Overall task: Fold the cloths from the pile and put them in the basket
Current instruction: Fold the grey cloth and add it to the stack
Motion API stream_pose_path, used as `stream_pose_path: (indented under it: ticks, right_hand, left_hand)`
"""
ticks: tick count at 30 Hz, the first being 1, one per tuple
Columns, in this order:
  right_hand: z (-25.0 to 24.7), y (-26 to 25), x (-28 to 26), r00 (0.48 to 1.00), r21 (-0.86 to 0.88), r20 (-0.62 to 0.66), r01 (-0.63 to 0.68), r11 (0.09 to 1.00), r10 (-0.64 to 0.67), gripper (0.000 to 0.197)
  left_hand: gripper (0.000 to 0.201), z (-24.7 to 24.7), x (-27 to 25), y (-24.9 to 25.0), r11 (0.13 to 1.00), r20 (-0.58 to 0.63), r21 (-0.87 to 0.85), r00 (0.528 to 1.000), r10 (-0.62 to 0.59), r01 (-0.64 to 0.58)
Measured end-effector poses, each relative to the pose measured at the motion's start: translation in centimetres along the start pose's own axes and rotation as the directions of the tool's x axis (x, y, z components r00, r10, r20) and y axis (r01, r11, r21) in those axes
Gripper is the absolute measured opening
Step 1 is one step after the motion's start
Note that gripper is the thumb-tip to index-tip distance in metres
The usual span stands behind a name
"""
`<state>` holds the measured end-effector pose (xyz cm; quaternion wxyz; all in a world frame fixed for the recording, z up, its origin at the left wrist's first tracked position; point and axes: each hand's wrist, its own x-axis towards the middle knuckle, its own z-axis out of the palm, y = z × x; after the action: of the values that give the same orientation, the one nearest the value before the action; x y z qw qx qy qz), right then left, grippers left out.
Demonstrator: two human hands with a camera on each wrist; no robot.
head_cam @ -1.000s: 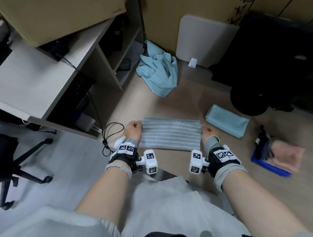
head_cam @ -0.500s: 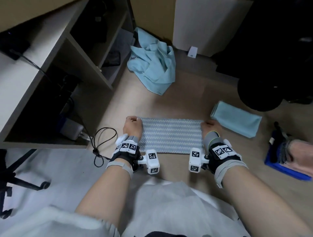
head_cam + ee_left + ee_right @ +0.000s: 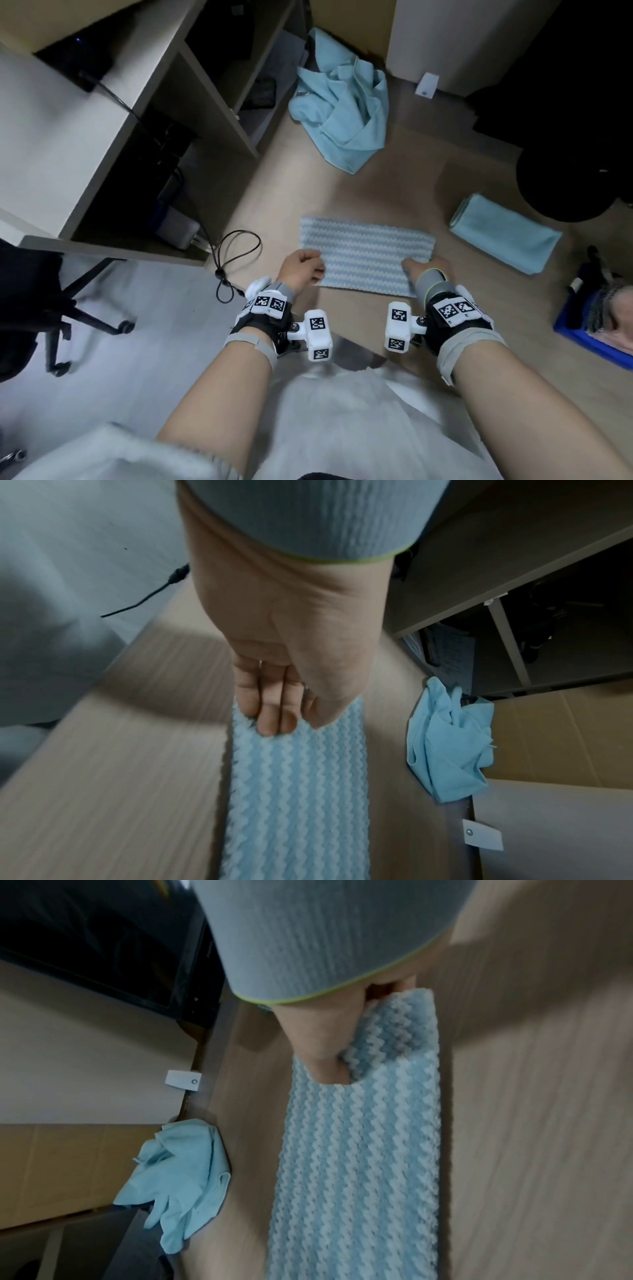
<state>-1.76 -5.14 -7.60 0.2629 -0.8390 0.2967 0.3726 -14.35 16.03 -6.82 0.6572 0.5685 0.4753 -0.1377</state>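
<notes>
**Striped cloth down to a narrow strip, hands at its near corners**

While half a second ago both hands gripped the short ends of the zigzag-striped cloth [image 3: 364, 253] near its middle, they now sit at its near corners, and the cloth lies flat on the wooden floor [image 3: 394, 178] as a long narrow band. The left hand [image 3: 301, 269] pinches the near left corner, fingertips [image 3: 274, 723] curled onto the pile and thumb beside them. The right hand [image 3: 424, 270] has lifted the near right corner, which curls back over its thumb in the right wrist view. My reading is that one lengthwise fold is finished and a further fold is starting.

At the far right stands the blue basket [image 3: 579, 337], already holding a pinkish folded cloth [image 3: 621, 315] and something dark beside it; the rest is cut off by the frame. A folded teal cloth [image 3: 505, 233] lies on the floor, not yet in the basket. The crumpled teal pile [image 3: 342, 113] waits further back, by the shelf unit [image 3: 219, 113].
</notes>
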Motion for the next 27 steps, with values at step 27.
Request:
stream_pose_path:
  ticks: [27]
  right_hand:
    - [-1.0,2.0,-7.3,0.923,0.053,0.060,0.377,0.925,-0.379,0.018]
  left_hand:
    - [0.046,2.3,-2.7,-1.3,0.994,0.041,-0.001,0.993,-0.113,0.113]
